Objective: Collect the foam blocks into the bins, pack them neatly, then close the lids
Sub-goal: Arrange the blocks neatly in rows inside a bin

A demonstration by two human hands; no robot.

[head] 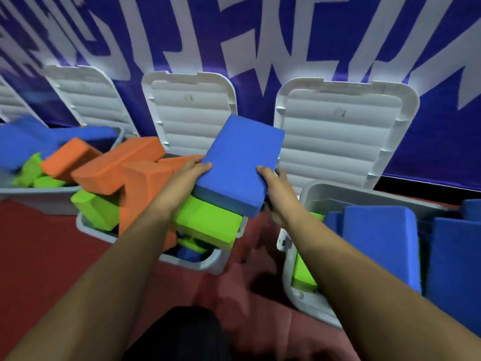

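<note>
At the centre of the frame, a tilted blue foam block [240, 162] is held above the middle bin [208, 263]. The left hand [191, 173] grasps its left edge, thumb on top. The right hand [273, 190] grasps its right edge, fingers curled beneath. Orange blocks [117, 168] and green blocks [208, 222] heap past that bin's rim. At lower right, the right bin [291, 290] holds blue blocks [380, 243]. Behind, white lids [192, 113] stand open against a blue banner [260, 48].

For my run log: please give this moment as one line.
left hand: holds blue block | right hand: holds same block | position: over middle bin, right side | its lid: open
</note>
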